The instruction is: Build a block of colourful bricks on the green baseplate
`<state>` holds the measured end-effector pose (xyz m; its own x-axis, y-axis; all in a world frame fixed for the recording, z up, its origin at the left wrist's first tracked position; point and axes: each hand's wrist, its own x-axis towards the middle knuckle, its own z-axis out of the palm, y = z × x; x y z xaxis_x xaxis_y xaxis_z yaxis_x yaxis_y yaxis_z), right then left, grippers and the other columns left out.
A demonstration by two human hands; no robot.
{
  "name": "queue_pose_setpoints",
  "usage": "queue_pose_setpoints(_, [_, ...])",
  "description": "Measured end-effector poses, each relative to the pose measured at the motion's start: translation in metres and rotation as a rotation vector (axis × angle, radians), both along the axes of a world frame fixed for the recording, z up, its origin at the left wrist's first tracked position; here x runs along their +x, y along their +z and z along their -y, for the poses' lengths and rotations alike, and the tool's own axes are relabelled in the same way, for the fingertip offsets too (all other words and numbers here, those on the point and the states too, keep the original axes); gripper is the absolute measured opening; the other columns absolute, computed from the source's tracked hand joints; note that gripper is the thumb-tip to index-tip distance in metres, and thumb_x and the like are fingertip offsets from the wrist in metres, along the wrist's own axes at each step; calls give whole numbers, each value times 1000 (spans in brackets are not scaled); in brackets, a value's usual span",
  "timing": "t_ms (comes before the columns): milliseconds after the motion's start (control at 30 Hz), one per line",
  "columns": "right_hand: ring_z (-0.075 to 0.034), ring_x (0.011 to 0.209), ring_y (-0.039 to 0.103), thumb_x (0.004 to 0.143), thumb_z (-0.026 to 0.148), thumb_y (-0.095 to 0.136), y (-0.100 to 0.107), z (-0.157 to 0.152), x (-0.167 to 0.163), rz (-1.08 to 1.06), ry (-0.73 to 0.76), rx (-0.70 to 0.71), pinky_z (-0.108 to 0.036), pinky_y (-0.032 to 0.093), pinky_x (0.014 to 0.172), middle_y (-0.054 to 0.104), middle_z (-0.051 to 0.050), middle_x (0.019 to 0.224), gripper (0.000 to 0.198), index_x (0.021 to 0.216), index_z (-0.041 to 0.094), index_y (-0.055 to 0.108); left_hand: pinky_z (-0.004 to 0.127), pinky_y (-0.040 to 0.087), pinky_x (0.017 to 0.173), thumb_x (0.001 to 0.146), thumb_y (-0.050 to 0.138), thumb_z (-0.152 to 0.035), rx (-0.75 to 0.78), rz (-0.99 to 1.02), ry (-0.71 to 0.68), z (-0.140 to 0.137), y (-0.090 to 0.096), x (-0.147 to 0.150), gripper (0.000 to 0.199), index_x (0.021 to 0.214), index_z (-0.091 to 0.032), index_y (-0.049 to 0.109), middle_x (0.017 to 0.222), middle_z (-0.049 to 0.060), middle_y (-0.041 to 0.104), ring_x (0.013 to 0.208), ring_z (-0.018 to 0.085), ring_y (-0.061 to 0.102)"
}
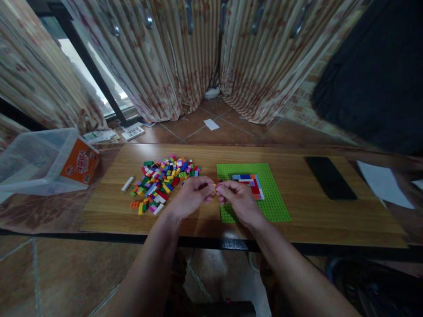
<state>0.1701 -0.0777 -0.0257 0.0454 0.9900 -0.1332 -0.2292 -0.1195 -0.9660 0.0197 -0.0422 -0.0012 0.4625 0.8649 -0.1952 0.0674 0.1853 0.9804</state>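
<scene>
One long wooden table (330,220) runs across the view, with a clear plastic box (33,160) beyond its left end. On the table lies a green board (277,209), and left of it a loose pile of toy bricks (161,180) in many colours. The left hand (193,197) is near the pile; the right hand (240,200) is above the board, partly hiding a flat patch of bricks (256,187) fixed there. Between the two hands, thumbs and fingertips pinch a tiny yellow piece (215,188).
</scene>
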Motion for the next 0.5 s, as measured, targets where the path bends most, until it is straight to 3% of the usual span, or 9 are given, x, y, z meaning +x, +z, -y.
queue_pose_setpoints(167, [-14, 59, 60, 76, 45, 72, -3, 1, 0, 98, 12, 42, -28, 49, 57, 69, -1, 69, 27, 79, 19, 71, 20, 42, 56, 74, 72, -38, -68, 55, 53, -3, 2, -8, 27, 78, -14, 60, 69, -1, 60, 56, 7, 52])
queue_pose_setpoints(367, [-19, 78, 67, 86, 24, 59, -8, 7, 5, 763, -15, 284, -33, 49, 75, 74, -5, 85, 13, 84, 21, 72, 22, 40, 55, 78, 64, -33, 18, -134, 40, -10, -1, -23, 19, 75, -14, 62, 63, -2, 56, 55, 9, 50])
queue_pose_setpoints(500, [-21, 82, 67, 89, 20, 58, -7, 10, 6, 912, 53, 317, -34, 47, 77, 74, -6, 87, 13, 85, 22, 71, 22, 33, 51, 81, 59, -35, 143, -322, -80, -12, 2, -41, 23, 70, -15, 63, 55, -3, 52, 53, 10, 46])
